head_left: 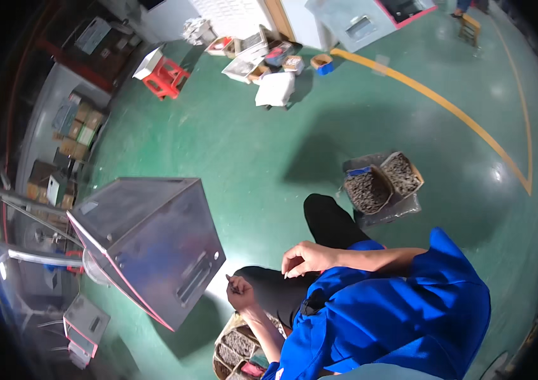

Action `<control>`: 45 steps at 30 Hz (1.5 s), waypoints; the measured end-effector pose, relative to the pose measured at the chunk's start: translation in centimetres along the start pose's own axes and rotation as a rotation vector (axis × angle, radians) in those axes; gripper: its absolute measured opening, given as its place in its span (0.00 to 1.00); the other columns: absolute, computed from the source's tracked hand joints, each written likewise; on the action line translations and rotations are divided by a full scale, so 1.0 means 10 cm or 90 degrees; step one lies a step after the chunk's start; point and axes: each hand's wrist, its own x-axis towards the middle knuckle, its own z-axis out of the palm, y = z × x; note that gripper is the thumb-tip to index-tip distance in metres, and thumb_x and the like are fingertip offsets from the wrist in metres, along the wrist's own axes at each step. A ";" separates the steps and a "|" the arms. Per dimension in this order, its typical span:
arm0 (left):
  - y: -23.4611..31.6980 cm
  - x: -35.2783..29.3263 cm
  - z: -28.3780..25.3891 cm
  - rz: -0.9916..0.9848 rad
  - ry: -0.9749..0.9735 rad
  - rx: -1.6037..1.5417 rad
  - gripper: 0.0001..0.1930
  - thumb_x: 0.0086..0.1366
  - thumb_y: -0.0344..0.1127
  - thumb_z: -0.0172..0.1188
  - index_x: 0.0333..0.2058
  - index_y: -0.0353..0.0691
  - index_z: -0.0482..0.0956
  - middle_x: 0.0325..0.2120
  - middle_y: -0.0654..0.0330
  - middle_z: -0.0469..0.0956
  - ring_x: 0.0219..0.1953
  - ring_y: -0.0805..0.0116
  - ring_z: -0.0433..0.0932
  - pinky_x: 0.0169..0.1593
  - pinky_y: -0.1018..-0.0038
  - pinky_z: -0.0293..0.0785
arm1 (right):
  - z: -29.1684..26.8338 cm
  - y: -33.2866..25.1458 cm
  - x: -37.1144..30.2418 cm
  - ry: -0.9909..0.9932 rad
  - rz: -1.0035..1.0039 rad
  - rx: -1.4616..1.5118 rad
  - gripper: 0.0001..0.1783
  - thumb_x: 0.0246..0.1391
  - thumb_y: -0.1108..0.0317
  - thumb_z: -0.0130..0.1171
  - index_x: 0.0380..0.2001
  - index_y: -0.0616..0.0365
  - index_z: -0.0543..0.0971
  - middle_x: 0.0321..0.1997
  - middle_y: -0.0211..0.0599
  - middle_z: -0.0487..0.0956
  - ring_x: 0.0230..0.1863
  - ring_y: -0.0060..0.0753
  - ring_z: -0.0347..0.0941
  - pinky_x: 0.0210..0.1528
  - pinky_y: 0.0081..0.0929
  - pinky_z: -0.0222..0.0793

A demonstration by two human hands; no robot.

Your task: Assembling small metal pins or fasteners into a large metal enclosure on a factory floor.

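Note:
My left hand (240,294) is raised beside the lower right edge of a grey metal cabinet (161,253) with pink edging. Its fingers curl round something small and dark, too small to name. To the right, over my lap, my right hand (306,258) has its fingers bent and drawn together. Whether a small piece sits between those fingertips cannot be made out. Neither hand touches the cabinet, whose near face has a recessed slot. Below my left forearm stands a divided container (217,348) of small greyish parts, with something red in it.
Two open boxes of small parts (368,192) rest on plastic sheeting at the right. Trays and a white-topped stool (275,88) stand far off, near a red stool (165,77). Another grey cabinet (370,25) is at the back. Stacked cartons (79,134) line the left.

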 end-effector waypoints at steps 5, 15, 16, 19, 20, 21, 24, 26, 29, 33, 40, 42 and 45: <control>-0.79 -0.11 0.18 -0.082 0.056 0.167 0.09 0.67 0.30 0.43 0.42 0.32 0.69 0.27 0.59 0.68 0.22 0.75 0.63 0.19 0.83 0.57 | -0.03 0.01 -0.11 0.045 0.040 -0.057 0.08 0.50 0.70 0.62 0.32 0.62 0.79 0.27 0.31 0.80 0.28 0.19 0.75 0.32 0.19 0.71; -1.15 -0.34 -0.30 -0.310 -0.004 0.490 0.09 0.68 0.32 0.43 0.30 0.39 0.69 0.16 0.70 0.58 0.17 0.81 0.57 0.21 0.84 0.55 | 0.03 0.39 0.10 0.078 -0.049 -0.159 0.07 0.47 0.71 0.59 0.29 0.63 0.75 0.27 0.36 0.79 0.30 0.26 0.76 0.33 0.24 0.71; -1.12 -0.31 -0.42 -0.358 -0.025 0.483 0.09 0.68 0.33 0.43 0.30 0.39 0.69 0.16 0.70 0.58 0.17 0.80 0.56 0.21 0.83 0.54 | 0.04 0.48 0.10 0.076 -0.037 -0.178 0.08 0.46 0.70 0.60 0.29 0.63 0.75 0.26 0.36 0.79 0.30 0.26 0.76 0.32 0.25 0.70; -1.01 -0.13 -0.85 -0.445 -0.080 0.545 0.08 0.67 0.36 0.45 0.30 0.41 0.68 0.15 0.69 0.54 0.17 0.80 0.54 0.21 0.82 0.51 | 0.04 0.75 0.10 0.106 -0.067 -0.212 0.08 0.41 0.69 0.59 0.25 0.63 0.76 0.21 0.38 0.77 0.25 0.30 0.74 0.27 0.27 0.69; -1.01 -0.11 -0.93 -0.462 -0.092 0.625 0.08 0.67 0.37 0.46 0.29 0.42 0.68 0.15 0.69 0.54 0.17 0.79 0.54 0.21 0.82 0.51 | -0.02 0.93 0.09 0.090 -0.043 -0.223 0.08 0.41 0.69 0.59 0.25 0.63 0.76 0.21 0.38 0.77 0.24 0.30 0.75 0.26 0.27 0.69; -1.04 -0.11 -0.99 -0.478 -0.103 0.702 0.09 0.67 0.38 0.46 0.29 0.42 0.68 0.15 0.70 0.55 0.16 0.79 0.55 0.20 0.82 0.51 | -0.09 1.14 0.06 0.072 -0.016 -0.234 0.08 0.40 0.70 0.58 0.25 0.63 0.76 0.21 0.38 0.77 0.23 0.30 0.75 0.25 0.27 0.70; -0.99 -0.07 -1.04 -0.502 -0.058 0.860 0.15 0.68 0.48 0.46 0.30 0.43 0.66 0.15 0.69 0.61 0.16 0.79 0.59 0.20 0.83 0.52 | -0.27 1.58 -0.05 0.050 0.188 -0.241 0.05 0.41 0.72 0.56 0.23 0.61 0.76 0.21 0.35 0.77 0.21 0.26 0.75 0.21 0.24 0.71; -1.05 -0.06 -0.98 -0.465 -0.030 0.844 0.16 0.68 0.48 0.43 0.27 0.43 0.67 0.16 0.68 0.65 0.18 0.78 0.63 0.21 0.84 0.55 | -0.29 1.71 -0.01 0.078 0.196 -0.193 0.05 0.41 0.72 0.55 0.24 0.61 0.77 0.20 0.34 0.77 0.20 0.26 0.74 0.20 0.24 0.71; -1.00 0.15 -1.30 -0.497 -0.010 0.775 0.16 0.69 0.46 0.42 0.31 0.40 0.70 0.21 0.63 0.71 0.22 0.72 0.69 0.25 0.78 0.63 | -0.37 1.72 0.02 0.045 0.208 -0.288 0.05 0.40 0.71 0.55 0.23 0.61 0.75 0.20 0.35 0.77 0.20 0.26 0.74 0.21 0.24 0.71; -1.02 0.19 -1.32 -0.502 -0.099 0.789 0.15 0.70 0.42 0.42 0.36 0.38 0.72 0.26 0.61 0.74 0.28 0.70 0.73 0.30 0.78 0.66 | -0.40 1.74 0.02 0.054 0.231 -0.284 0.06 0.39 0.70 0.58 0.22 0.61 0.75 0.19 0.34 0.77 0.21 0.25 0.75 0.20 0.24 0.71; -1.05 0.22 -1.38 -0.499 -0.169 0.877 0.13 0.70 0.39 0.44 0.39 0.36 0.72 0.24 0.63 0.72 0.26 0.74 0.70 0.31 0.79 0.65 | -0.42 1.79 -0.01 0.083 0.211 -0.244 0.06 0.37 0.72 0.63 0.20 0.62 0.77 0.19 0.36 0.79 0.20 0.26 0.76 0.18 0.23 0.73; -1.07 0.21 -1.37 -0.501 -0.188 0.922 0.13 0.70 0.40 0.44 0.38 0.37 0.71 0.23 0.64 0.71 0.25 0.76 0.68 0.31 0.81 0.64 | -0.42 1.77 -0.04 0.076 0.210 -0.267 0.05 0.38 0.72 0.62 0.20 0.62 0.77 0.19 0.36 0.79 0.20 0.25 0.76 0.18 0.22 0.73; -0.98 0.48 -1.72 -0.521 -0.225 0.935 0.13 0.70 0.41 0.44 0.37 0.37 0.71 0.22 0.65 0.71 0.24 0.77 0.67 0.30 0.81 0.62 | -0.42 1.71 -0.04 0.046 0.207 -0.263 0.06 0.41 0.71 0.61 0.22 0.62 0.77 0.20 0.34 0.79 0.20 0.23 0.75 0.18 0.21 0.72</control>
